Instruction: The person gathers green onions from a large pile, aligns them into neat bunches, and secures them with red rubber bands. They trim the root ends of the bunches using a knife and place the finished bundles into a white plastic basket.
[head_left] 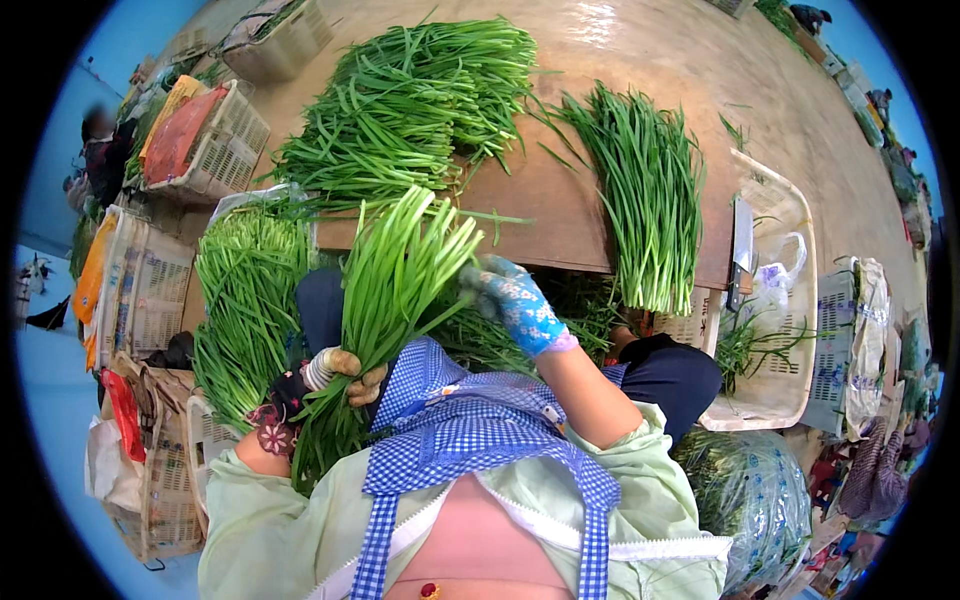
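Green bunch (385,290) in left hand (345,375), pale ends beside right hand (515,300)

Held low, around the leafy part, with left fingers curled firmly closed. Lies up and away from this grip, long axis running outward from the torso and leaning a little rightward. Fans out at the pale stalk ends; droops as dark leaf below the fist, over the sleeve.

Nearer to the pale ends: right hand, in a blue flowered glove, coming in from the right side. Blurred at the fingers; cannot tell whether spread or pinched, touching or just short of the stalks.

Just beyond both hands: near edge of the brown board (540,228). Piled at its far left: big heap of greens (430,100). Laid at its right: smaller pile (655,200), pale ends toward the body. Resting near the right edge: knife (742,240), beside a white crate (808,330). Left of the bunch: another stack of greens (250,270). Strewn under the board's edge: loose leaves (490,340). To see between right hand and bunch: no separate object.
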